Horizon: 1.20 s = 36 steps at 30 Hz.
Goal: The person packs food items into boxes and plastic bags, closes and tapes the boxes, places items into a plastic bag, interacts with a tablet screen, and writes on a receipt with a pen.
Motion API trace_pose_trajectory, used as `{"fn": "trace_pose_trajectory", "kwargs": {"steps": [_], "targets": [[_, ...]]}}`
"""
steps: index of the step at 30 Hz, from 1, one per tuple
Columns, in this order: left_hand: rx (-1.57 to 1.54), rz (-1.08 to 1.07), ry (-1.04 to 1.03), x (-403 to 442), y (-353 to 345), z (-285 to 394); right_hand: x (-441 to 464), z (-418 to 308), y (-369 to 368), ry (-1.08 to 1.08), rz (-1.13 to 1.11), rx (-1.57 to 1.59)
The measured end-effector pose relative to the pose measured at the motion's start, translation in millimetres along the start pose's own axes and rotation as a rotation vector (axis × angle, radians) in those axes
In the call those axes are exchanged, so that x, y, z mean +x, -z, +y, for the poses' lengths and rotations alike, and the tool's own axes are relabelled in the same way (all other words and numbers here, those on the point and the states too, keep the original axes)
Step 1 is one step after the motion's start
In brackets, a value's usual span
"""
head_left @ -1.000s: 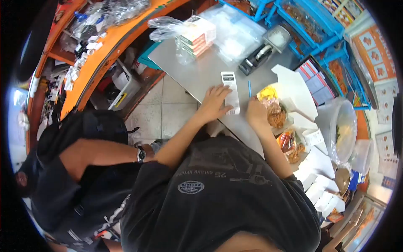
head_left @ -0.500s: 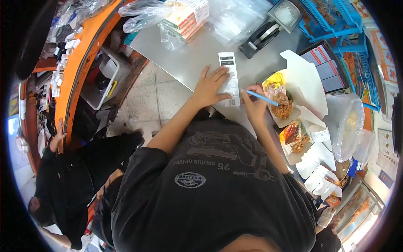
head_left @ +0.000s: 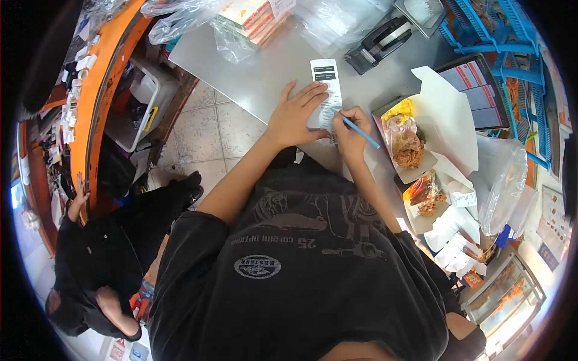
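Note:
A long white printed receipt lies on the metal table. Spread over the receipt's left side, my left hand presses it flat with fingers apart. My right hand is closed around a blue pen, whose tip touches the receipt's right part. Right of that hand, an open white box holds fried chicken and yellow food. Below it is a second open box with fried chicken and a wrapped red item.
A black tape dispenser and clear plastic bags are at the table's back. Stacked boxes stand at the back left. Blue baskets are at the upper right. A person in black is at the left.
My right hand has picked up the blue pen from the table and brought its tip onto the receipt. My left hand stays on the receipt. The view has shifted, and the person at left has moved.

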State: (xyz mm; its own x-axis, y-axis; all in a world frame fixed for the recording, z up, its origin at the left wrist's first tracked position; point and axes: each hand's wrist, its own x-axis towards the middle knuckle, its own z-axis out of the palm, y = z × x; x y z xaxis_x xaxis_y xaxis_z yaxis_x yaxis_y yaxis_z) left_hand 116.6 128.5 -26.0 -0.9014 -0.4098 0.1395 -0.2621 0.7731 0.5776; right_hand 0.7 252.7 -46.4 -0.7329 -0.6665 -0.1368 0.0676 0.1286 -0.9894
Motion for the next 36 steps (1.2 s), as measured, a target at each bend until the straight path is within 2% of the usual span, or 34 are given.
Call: {"fn": "trace_pose_trajectory", "kwargs": {"steps": [3,6,9,12,15,18,21,27,32,36], "targets": [[-0.006,0.015,-0.006,-0.2,-0.1,-0.7,0.1,-4.9,-5.2,0.056,-0.091,-0.07],[0.001,0.017,-0.001,-0.9,-0.8,1.0,-2.7,-24.9,-4.1,0.135,0.03,-0.354],[0.017,0.009,0.0,0.9,0.0,-0.7,-7.2,-19.2,-6.2,0.091,-0.111,-0.249],[0.019,0.007,-0.001,-0.5,0.2,0.3,-10.8,-22.7,-4.9,0.113,0.059,-0.366],[0.022,0.009,-0.002,0.2,0.0,-0.2,-11.7,-19.0,-4.5,0.072,-0.086,-0.238],[0.014,0.007,0.0,-0.1,1.0,1.1,-13.4,-27.0,-3.0,0.155,0.111,-0.411],[-0.007,0.022,-0.002,0.3,3.1,3.5,-14.4,-17.9,1.6,0.094,0.051,-0.131],[-0.005,0.013,-0.005,-0.7,2.1,2.5,-16.0,-4.3,4.0,0.016,0.017,0.022],[-0.01,0.018,-0.015,2.4,-2.6,3.8,-17.3,8.4,5.5,0.088,-0.011,-0.106],[0.02,0.01,-0.031,6.9,0.3,11.7,-19.6,10.7,-0.1,0.04,0.041,0.058]]}}
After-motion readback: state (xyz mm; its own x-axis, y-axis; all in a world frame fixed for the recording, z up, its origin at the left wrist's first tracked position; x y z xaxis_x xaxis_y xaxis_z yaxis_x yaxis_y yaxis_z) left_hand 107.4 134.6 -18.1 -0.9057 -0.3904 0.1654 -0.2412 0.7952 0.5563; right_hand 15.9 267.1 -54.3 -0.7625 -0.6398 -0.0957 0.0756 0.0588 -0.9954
